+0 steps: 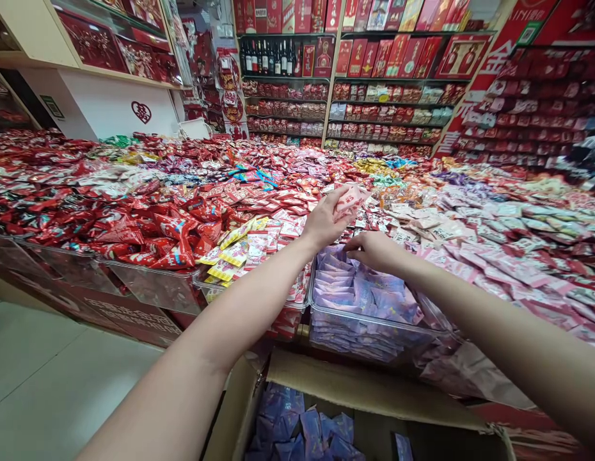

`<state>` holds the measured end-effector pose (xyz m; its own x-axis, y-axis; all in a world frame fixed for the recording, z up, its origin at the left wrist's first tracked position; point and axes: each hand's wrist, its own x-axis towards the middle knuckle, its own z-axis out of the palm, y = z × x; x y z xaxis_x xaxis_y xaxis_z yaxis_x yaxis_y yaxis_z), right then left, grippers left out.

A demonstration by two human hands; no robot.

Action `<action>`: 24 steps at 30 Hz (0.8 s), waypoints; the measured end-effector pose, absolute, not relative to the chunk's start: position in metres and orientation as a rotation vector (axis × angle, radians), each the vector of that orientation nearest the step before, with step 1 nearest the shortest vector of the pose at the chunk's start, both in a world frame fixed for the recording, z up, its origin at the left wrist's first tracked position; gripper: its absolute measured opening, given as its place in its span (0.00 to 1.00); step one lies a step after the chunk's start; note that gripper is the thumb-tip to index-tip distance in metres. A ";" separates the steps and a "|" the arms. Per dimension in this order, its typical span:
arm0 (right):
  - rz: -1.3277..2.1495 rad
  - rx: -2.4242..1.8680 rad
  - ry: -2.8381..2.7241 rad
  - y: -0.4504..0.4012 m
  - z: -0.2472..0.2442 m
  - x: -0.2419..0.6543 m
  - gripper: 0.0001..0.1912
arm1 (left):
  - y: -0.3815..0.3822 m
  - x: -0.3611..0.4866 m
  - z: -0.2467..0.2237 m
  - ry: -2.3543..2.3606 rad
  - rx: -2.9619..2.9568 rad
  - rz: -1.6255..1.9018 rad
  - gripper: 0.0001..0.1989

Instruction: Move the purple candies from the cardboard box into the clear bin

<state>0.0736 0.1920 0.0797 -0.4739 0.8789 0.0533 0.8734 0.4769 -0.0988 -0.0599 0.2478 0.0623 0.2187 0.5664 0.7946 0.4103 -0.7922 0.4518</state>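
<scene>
My left hand is closed around a small pink candy packet with red print, raised over the heaped sweets. Just below and to its right, my right hand reaches to the back of a clear plastic bin. Its fingers are bent and close together at the purple candy packets, which stand in rows inside that bin; whatever they pinch is hidden. Beneath the bin, an open cardboard box contains more loose purple packets.
Left of the purple bin lie yellow-and-white packets and red pouches in clear bins. Pink packets spread out on the right. Shelves with wine bottles and red boxes line the back wall. Tiled floor shows at lower left.
</scene>
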 end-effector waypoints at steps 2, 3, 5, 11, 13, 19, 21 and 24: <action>0.077 -1.577 -2.620 0.193 0.078 0.070 0.15 | 0.248 -0.060 0.062 0.945 2.344 1.615 0.25; 0.088 -1.574 -2.634 0.193 0.076 0.068 0.15 | 0.248 -0.060 0.062 0.945 2.348 1.611 0.25; 0.092 -1.547 -2.652 0.194 0.071 0.063 0.15 | 0.249 -0.061 0.061 0.949 2.351 1.609 0.26; -0.160 -1.449 -2.680 0.198 0.065 0.062 0.15 | 0.250 -0.061 0.061 0.944 2.363 1.611 0.26; -0.184 -1.489 -2.753 0.200 0.066 0.065 0.15 | 0.249 -0.061 0.061 0.941 2.357 1.598 0.26; -0.063 -1.529 -2.765 0.200 0.066 0.070 0.15 | 0.250 -0.061 0.060 0.941 2.356 1.620 0.25; 0.010 -1.527 -2.756 0.199 0.067 0.070 0.14 | 0.251 -0.061 0.060 0.925 2.353 1.607 0.26; 0.086 -1.602 -2.752 0.200 0.072 0.070 0.14 | 0.251 -0.061 0.059 0.942 2.349 1.597 0.26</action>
<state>0.0703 0.1998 0.0721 -0.4936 0.8673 -0.0652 0.8696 0.4931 -0.0246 -0.0613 0.2512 0.0593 0.2367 0.5708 0.7863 0.4122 -0.7918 0.4507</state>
